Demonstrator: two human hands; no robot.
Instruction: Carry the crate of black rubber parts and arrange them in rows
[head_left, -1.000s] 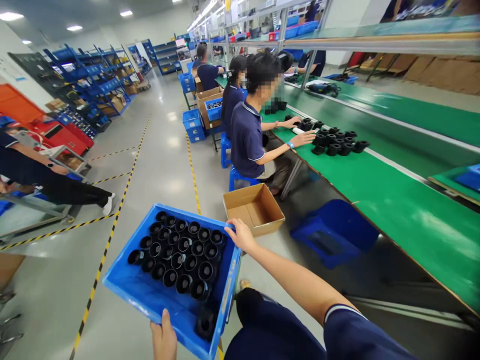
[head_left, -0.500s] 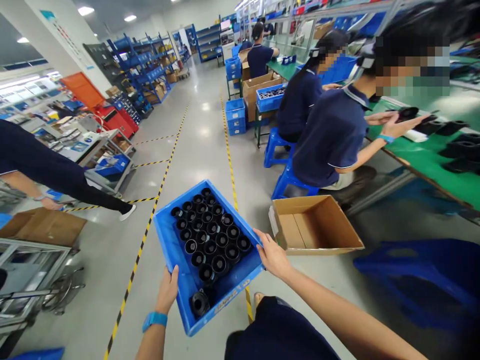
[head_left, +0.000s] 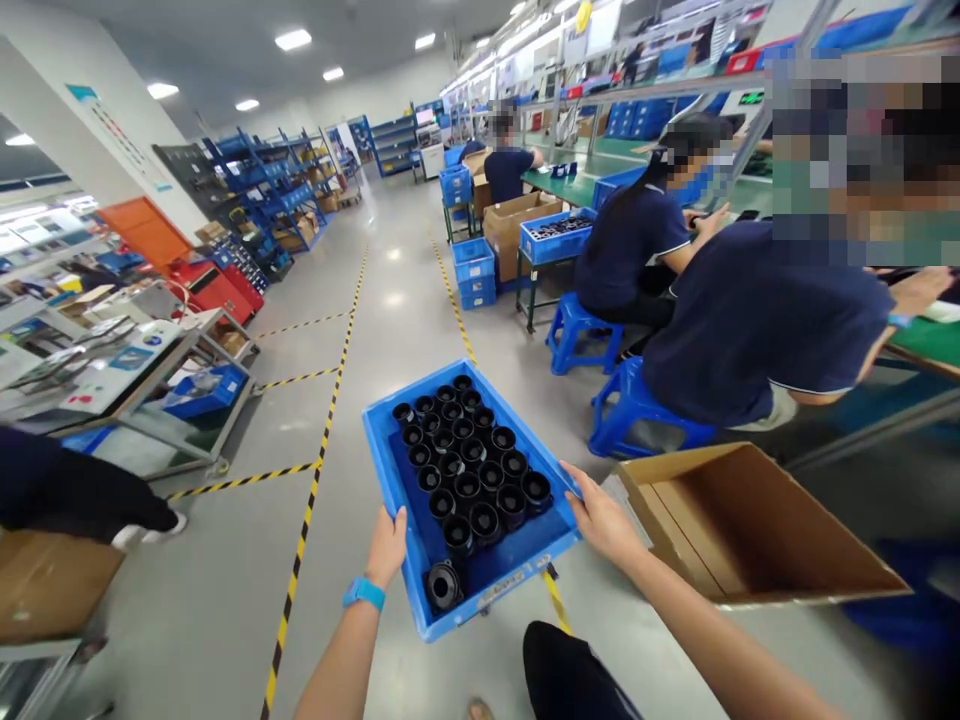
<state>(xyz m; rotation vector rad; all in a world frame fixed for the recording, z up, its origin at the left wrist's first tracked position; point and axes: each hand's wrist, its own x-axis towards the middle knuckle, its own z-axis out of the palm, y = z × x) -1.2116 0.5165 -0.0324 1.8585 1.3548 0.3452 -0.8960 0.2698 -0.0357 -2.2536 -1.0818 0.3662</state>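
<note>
Now the tray (head_left: 390, 450) sits more level than a moment ago and nearer the cardboard box (head_left: 757, 530) to its right. Left hand (head_left: 388, 545) and right hand (head_left: 604, 520) grip its edges; black cups (head_left: 469, 465) fill it.

Crate (head_left: 390, 455) between left hand (head_left: 388, 547) and right hand (head_left: 604, 520), cups (head_left: 469, 465) in crate, box (head_left: 757, 530) right of it, stools (head_left: 600, 370) behind box.
</note>
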